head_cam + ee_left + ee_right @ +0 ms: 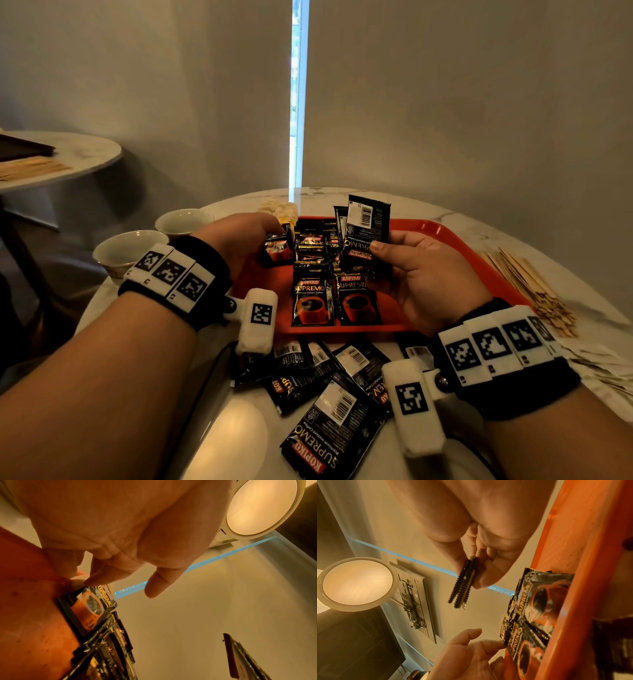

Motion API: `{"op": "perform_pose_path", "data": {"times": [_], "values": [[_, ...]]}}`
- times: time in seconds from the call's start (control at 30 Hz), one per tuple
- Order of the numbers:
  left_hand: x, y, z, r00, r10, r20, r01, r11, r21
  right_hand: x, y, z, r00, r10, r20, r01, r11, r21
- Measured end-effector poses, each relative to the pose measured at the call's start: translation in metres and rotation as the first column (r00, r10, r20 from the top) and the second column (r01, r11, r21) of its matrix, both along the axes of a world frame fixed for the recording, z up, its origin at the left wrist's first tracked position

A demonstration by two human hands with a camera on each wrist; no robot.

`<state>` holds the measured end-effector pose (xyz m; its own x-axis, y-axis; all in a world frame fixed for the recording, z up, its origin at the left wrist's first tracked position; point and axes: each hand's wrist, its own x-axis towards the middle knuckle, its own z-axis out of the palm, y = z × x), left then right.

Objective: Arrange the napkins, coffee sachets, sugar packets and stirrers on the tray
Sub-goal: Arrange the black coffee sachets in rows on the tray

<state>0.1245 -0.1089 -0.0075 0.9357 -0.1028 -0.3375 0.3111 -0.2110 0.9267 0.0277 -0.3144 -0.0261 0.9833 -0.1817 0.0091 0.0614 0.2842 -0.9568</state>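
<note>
A red tray (445, 236) lies on the marble table with several black coffee sachets (313, 301) laid in rows on it. My right hand (380, 246) pinches a small stack of sachets (368, 222) upright above the tray; the right wrist view shows them edge-on (462, 592) between thumb and fingers. My left hand (270, 222) reaches to the tray's far left, where a straight fingertip (92, 582) touches the top of a sachet (89, 609) and the thumb stands apart. Wooden stirrers (527, 284) lie right of the tray.
Several loose sachets (329, 425) are scattered on the table before the tray. Two white cups (130, 246) stand at the left edge. A pale pile (279, 208) sits behind the tray. Pale paper pieces (603, 366) lie front right. A second table (68, 154) stands far left.
</note>
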Motion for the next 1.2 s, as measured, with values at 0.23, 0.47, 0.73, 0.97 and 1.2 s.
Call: {"op": "perform_pose_path", "data": {"times": [0.23, 0.47, 0.73, 0.97, 1.2], "values": [[0.0, 0.0, 0.002, 1.0, -0.003, 0.016, 0.004, 1.0, -0.029, 0.0, 0.0, 0.001, 1.0, 0.001, 0.006, -0.001, 1.0, 0.01], [0.006, 0.003, -0.002, 0.974, -0.179, -0.14, 0.167, 0.981, -0.094, -0.003, 0.001, 0.003, 1.0, 0.004, -0.002, -0.004, 1.0, 0.005], [0.013, 0.006, -0.006, 0.969, -0.172, -0.177, 0.151, 0.981, -0.123, -0.005, 0.003, 0.006, 1.0, 0.006, -0.01, -0.006, 1.0, 0.008], [0.015, 0.009, -0.008, 0.973, -0.18, -0.146, 0.154, 0.973, -0.17, -0.006, 0.003, 0.006, 1.0, 0.004, -0.017, -0.004, 1.0, -0.006], [-0.008, 0.002, 0.009, 0.943, -0.207, 0.261, 0.293, 0.888, -0.354, -0.006, 0.005, 0.008, 0.999, -0.013, -0.034, 0.012, 1.0, -0.02]]}}
